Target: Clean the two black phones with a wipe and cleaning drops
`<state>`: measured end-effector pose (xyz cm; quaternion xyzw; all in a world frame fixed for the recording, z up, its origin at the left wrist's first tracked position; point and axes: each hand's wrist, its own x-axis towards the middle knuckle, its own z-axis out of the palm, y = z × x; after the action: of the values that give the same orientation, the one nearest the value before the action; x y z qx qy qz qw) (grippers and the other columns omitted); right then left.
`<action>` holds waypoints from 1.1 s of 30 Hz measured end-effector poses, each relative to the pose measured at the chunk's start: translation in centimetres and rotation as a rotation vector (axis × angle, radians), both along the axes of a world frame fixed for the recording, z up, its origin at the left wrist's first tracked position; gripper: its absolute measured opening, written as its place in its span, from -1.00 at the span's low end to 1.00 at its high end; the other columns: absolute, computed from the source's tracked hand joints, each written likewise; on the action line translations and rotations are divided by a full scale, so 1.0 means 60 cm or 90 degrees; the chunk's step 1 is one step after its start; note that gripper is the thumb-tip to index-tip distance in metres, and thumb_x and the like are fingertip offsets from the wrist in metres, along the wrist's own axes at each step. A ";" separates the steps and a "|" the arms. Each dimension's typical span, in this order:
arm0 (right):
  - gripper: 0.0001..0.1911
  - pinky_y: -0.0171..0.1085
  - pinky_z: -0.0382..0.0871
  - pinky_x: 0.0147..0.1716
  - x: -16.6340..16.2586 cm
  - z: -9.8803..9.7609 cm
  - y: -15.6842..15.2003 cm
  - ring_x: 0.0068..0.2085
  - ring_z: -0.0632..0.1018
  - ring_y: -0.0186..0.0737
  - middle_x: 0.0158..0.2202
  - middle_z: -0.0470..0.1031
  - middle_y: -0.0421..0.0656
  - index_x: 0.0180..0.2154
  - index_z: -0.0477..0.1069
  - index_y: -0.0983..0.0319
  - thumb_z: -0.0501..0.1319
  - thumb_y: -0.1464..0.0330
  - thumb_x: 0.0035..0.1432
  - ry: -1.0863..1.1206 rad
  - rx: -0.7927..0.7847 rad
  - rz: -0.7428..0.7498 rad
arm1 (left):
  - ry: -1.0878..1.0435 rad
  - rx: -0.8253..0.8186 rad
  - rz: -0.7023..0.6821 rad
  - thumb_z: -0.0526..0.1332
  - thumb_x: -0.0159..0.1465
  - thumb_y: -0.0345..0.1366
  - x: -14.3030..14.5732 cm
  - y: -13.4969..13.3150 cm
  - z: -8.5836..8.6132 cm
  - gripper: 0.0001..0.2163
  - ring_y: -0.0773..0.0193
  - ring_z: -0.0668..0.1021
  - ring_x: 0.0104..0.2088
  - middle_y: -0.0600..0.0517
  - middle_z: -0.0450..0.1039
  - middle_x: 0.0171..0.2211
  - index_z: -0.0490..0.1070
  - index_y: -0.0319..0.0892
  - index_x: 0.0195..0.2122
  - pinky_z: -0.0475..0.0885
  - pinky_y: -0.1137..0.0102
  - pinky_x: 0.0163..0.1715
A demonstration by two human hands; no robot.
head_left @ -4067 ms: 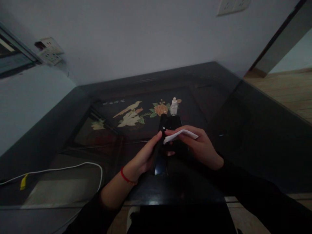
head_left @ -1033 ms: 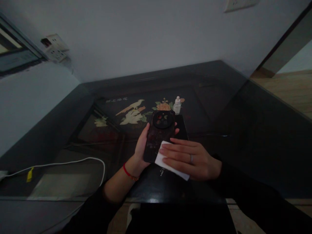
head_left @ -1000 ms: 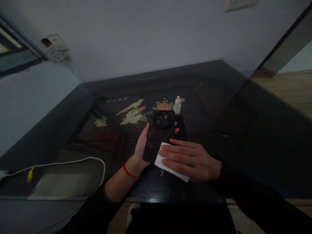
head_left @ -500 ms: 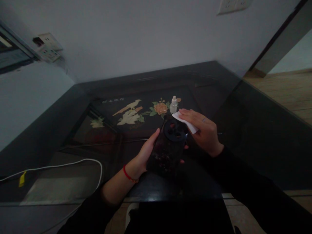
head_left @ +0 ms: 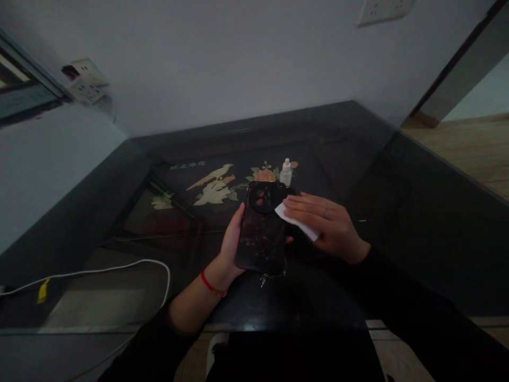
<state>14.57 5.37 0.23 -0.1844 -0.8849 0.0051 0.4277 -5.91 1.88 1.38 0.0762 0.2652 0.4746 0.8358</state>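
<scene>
My left hand (head_left: pixel 233 239) is closed round the edges of a dark phone case (head_left: pixel 262 239), its thumb along the left side and fingertips showing at the right. A round camera ring with holes sits at the top of the case, and its lower edge shows bright glints. In my right hand (head_left: pixel 328 220) is a folded white wipe (head_left: pixel 296 222), pinched under the fingers. The wipe is beside the upper right edge of the case; whether it touches is unclear. Just beyond the case stands a small clear bottle (head_left: pixel 285 175) with a white top.
The dark glossy table (head_left: pixel 318 297) carries an inlaid bird and flower picture (head_left: pixel 214 192). At the left lies a white cable (head_left: pixel 119 267) with a yellow tag (head_left: pixel 42 292). A wall (head_left: pixel 246 63) borders the far side, with sockets (head_left: pixel 85 79) at the left.
The phone case has moved left and turned more upright, its back facing me more squarely. My right hand with the wipe has come slightly down and toward me.
</scene>
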 end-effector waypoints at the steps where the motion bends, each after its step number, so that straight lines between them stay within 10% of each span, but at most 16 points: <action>1: -0.63 -0.02 0.38 0.12 -0.002 0.002 -0.004 0.13 0.47 -0.13 0.05 0.51 -0.02 0.03 0.42 0.26 0.19 0.53 0.17 -0.016 0.016 0.026 | 0.009 -0.012 0.021 -0.12 0.38 -0.04 0.001 0.002 -0.002 -0.50 0.13 0.59 -0.18 -0.10 0.57 -0.16 0.25 -0.23 0.21 0.31 0.09 0.07; 9: -0.64 0.00 0.40 0.10 0.001 -0.002 -0.003 0.12 0.47 -0.10 0.04 0.51 0.03 0.02 0.41 0.30 0.18 0.54 0.17 0.002 0.028 -0.008 | 0.007 -0.051 -0.004 -0.11 0.38 -0.01 0.002 0.000 0.000 -0.48 0.12 0.60 -0.25 -0.09 0.59 -0.23 0.29 -0.27 0.17 0.30 0.06 0.07; 15: -0.70 -0.02 0.43 0.07 -0.016 0.002 -0.031 0.15 0.44 -0.09 0.00 0.54 0.02 -0.02 0.43 0.36 0.06 0.45 0.27 -0.049 0.041 0.168 | 0.013 -0.001 -0.006 -0.19 0.36 0.04 -0.003 0.010 -0.004 -0.35 0.12 0.57 -0.09 -0.19 0.55 -0.12 0.23 -0.43 0.20 0.28 0.25 0.09; 21: -0.70 -0.03 0.43 0.07 -0.013 0.004 -0.028 0.11 0.48 -0.10 -0.01 0.54 0.07 -0.02 0.43 0.36 0.13 0.49 0.23 0.009 0.018 0.069 | 0.014 0.017 0.033 -0.23 0.39 -0.04 -0.002 0.013 0.000 -0.40 0.12 0.51 0.04 -0.17 0.53 -0.06 0.19 -0.38 0.24 0.21 0.23 0.15; 27: -0.69 -0.03 0.43 0.09 -0.027 0.010 -0.055 0.11 0.47 -0.03 -0.02 0.54 0.06 -0.10 0.47 0.44 0.01 0.44 0.31 -0.065 0.097 0.228 | -0.002 0.050 0.032 -0.23 0.38 0.00 -0.006 0.015 -0.004 -0.38 0.11 0.55 -0.04 -0.20 0.53 -0.06 0.16 -0.37 0.26 0.27 0.18 0.10; 33: -0.69 -0.02 0.39 0.12 -0.018 0.000 -0.033 0.14 0.45 -0.11 0.02 0.52 0.06 0.02 0.41 0.35 0.12 0.50 0.24 0.008 0.013 0.035 | 0.050 -0.032 0.033 -0.13 0.39 -0.08 0.008 0.009 -0.003 -0.48 0.15 0.58 -0.15 -0.13 0.58 -0.20 0.30 -0.36 0.17 0.34 0.26 0.02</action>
<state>13.51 3.36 0.24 -0.1553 -0.8871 0.0090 0.4345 -5.45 2.39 1.19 0.0671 0.3114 0.4858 0.8140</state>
